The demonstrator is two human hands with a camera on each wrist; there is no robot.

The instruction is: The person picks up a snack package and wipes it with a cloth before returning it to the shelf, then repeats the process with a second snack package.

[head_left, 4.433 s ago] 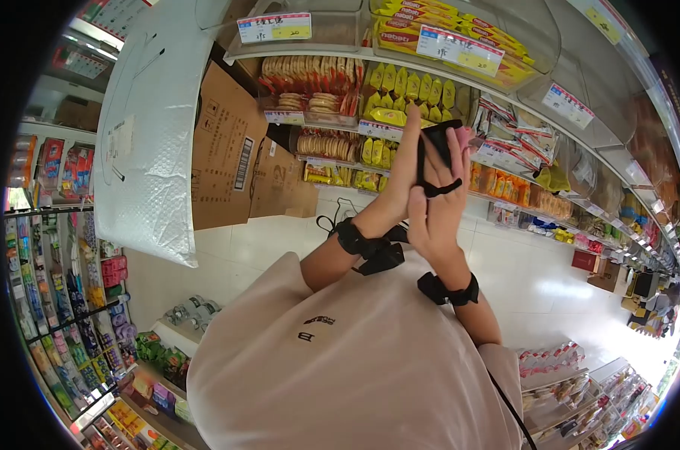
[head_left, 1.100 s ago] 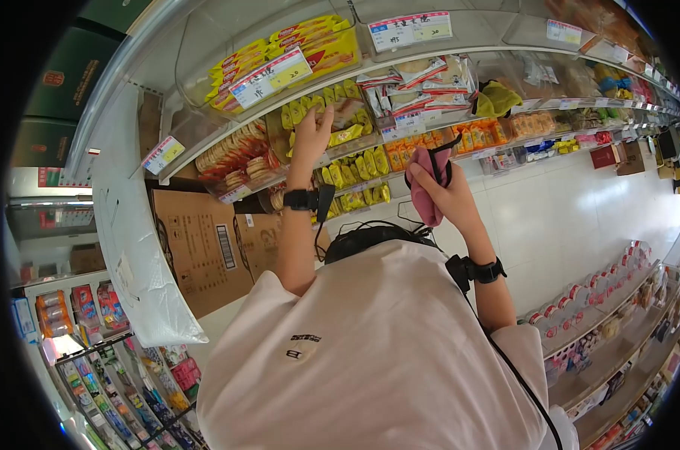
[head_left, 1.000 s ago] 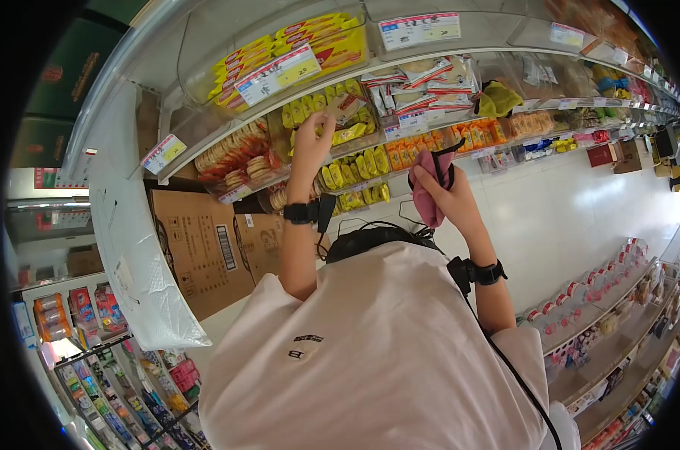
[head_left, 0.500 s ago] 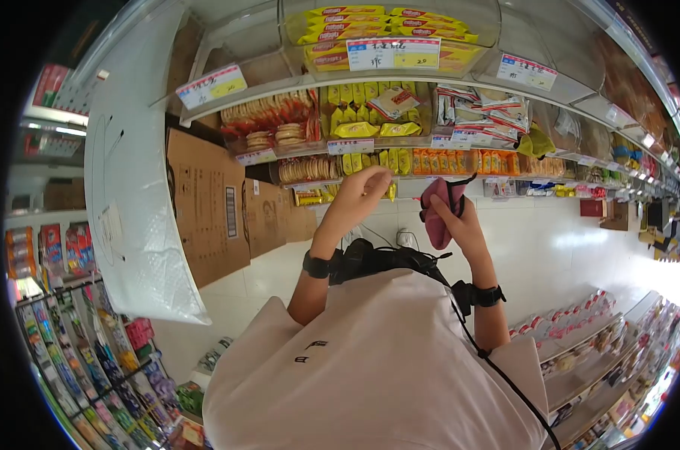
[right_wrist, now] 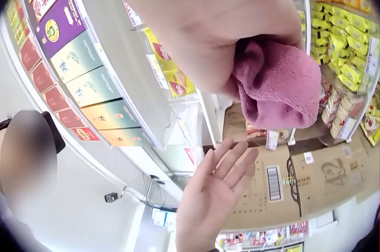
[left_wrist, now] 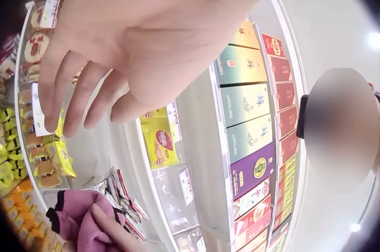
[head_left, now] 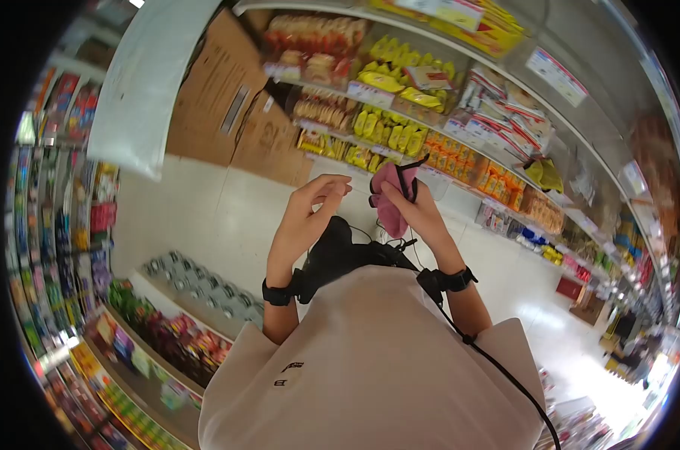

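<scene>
My right hand [head_left: 424,215] grips a folded pink cloth [head_left: 387,210] with black edging, thumb on top. In the right wrist view the cloth's plush surface [right_wrist: 279,85] bulges out past the fingers. To its left my left hand [head_left: 302,221] is raised, fingers loosely bent, and holds nothing. The right wrist view shows its bare palm [right_wrist: 211,195]. Beyond the hands, on the shelf, a flat red-and-white packet [head_left: 428,77] lies on top of small yellow packets [head_left: 385,81] in a clear bin.
Round wrapped biscuits [head_left: 321,34] and orange packets [head_left: 449,161] share the shelves. Cardboard boxes [head_left: 216,90] and a silvery padded sheet [head_left: 133,90] stand at the left. A low rack [head_left: 197,289] is at lower left. A black cable [head_left: 505,367] hangs along my right side.
My left hand, at the yellow packets' bin a second ago with a flat packet at its fingers, has let go and drawn back. The packet lies in the bin. My right hand keeps the cloth.
</scene>
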